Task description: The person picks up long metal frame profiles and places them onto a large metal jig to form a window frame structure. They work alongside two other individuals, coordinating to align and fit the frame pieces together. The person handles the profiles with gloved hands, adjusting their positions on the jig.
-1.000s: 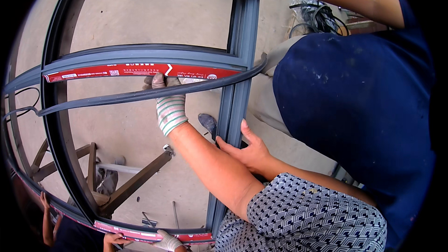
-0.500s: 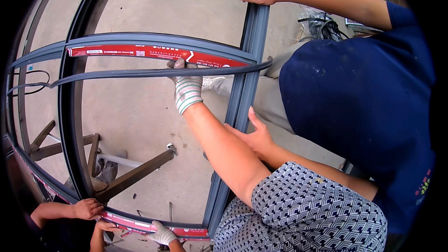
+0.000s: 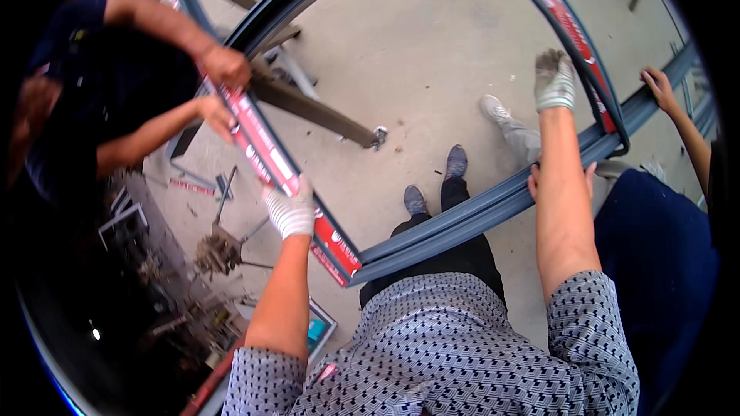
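Observation:
A large dark grey metal frame (image 3: 455,219) with red-labelled film on some sides is held up in front of my body. My left hand (image 3: 291,212), in a striped knit glove, is closed around its left side, on the red film (image 3: 266,146) near the near corner. My right hand (image 3: 553,81), in a matching glove with a darkened front, is raised beside the frame's right crossbar (image 3: 574,35). Its slightly blurred fingers look loosely apart, with nothing visible in them. A dark flexible strip (image 3: 590,85) runs along that crossbar and curls at the near end.
At left a co-worker's hands (image 3: 227,69) grip the frame's left side. At right another co-worker's hand (image 3: 659,88) rests on the near bar; fingers show under my right forearm. A brown stand leg (image 3: 316,112) lies beyond the frame. Cluttered metal parts (image 3: 220,250) are at lower left.
My view has swung left and down, so the frame appears turned. My right hand's fingers have come off the dark strip; my left hand still holds the red-filmed side.

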The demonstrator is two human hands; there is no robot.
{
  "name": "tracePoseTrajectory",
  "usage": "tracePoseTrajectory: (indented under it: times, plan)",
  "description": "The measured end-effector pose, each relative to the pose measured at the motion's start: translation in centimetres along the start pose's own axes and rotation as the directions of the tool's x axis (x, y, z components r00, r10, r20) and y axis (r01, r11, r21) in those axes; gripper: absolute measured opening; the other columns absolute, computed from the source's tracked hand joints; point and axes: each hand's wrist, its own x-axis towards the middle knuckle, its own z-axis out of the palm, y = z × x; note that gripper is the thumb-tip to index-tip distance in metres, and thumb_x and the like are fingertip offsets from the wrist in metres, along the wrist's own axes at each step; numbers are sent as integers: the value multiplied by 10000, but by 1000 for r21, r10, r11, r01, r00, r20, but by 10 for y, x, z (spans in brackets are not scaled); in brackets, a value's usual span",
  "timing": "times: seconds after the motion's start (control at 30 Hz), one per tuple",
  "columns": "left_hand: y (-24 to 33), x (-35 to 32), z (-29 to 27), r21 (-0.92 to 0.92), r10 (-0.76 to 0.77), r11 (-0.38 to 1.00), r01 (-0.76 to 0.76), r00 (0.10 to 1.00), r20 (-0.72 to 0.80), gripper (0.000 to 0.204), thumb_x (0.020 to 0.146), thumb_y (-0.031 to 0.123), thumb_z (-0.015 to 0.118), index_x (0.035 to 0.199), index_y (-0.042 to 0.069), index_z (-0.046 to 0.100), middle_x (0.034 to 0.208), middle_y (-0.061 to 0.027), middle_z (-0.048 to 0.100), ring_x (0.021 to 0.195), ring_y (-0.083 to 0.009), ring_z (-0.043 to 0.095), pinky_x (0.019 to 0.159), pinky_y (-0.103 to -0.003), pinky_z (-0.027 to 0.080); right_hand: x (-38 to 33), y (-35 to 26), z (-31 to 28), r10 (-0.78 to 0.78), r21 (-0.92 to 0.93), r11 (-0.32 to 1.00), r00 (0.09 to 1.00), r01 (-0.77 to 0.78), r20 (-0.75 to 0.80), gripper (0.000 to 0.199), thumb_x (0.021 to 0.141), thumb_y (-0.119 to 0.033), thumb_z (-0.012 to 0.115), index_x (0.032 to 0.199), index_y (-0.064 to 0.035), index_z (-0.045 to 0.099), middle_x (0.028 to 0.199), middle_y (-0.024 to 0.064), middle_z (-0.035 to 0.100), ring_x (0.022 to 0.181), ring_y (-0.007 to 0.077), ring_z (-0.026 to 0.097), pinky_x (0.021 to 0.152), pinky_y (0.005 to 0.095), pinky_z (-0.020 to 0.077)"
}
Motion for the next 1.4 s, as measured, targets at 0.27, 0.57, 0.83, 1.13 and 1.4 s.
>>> tracePoseTrajectory:
  times: [0.27, 0.57, 0.83, 1.13, 1.4]
  plan:
    - [-48, 4, -1, -137, -74, 988, 75, 997, 6, 783, 934, 328, 633, 1495, -91, 285, 1380, -303, 519, 1267, -396, 538, 1103, -414, 394, -254, 74, 18, 599, -884, 467, 731, 13, 327, 280, 1019, -258, 621, 1154, -17, 667, 985, 89, 703, 860, 167, 668, 808, 318, 569]
    - [-63, 12, 5, -412, -209, 878, 245, 969, 133, 476, 1043, 418, 397, 1182, -16, 534, 1064, -268, 661, 991, -398, 656, 910, -472, 483, -453, 87, -9, 843, -583, 280, 95, 763, 529, 292, 983, -227, 553, 1192, -54, 663, 1038, 221, 676, 980, 387, 658, 902, 450, 519]
    - [-61, 13, 25, -347, -198, 912, 219, 975, 96, 588, 1034, 467, 365, 1084, -82, 570, 1076, -343, 629, 1035, -482, 606, 923, -515, 446, -362, 24, -27, 663, -415, -158, 407, 896, 628, 203, 945, -223, 598, 1034, -59, 677, 928, 175, 684, 896, 357, 668, 818, 458, 532]
    - [-66, 16, 39, -303, -219, 923, 235, 972, 86, 565, 1048, 456, 390, 1102, -80, 559, 1040, -302, 642, 957, -423, 633, 887, -474, 475, -330, -25, -40, 390, -377, -396, 525, 837, 756, 216, 896, -229, 596, 746, -82, 646, 684, 127, 652, 679, 322, 661, 682, 460, 514]
    - [-53, 8, 24, -337, -195, 916, 216, 976, 94, 583, 1050, 470, 407, 1190, -80, 538, 1121, -288, 627, 1035, -402, 627, 942, -465, 467, -334, -31, -29, 468, -434, -483, 643, 760, 606, 287, 913, -279, 538, 805, -67, 700, 755, 136, 705, 741, 324, 699, 725, 468, 539]
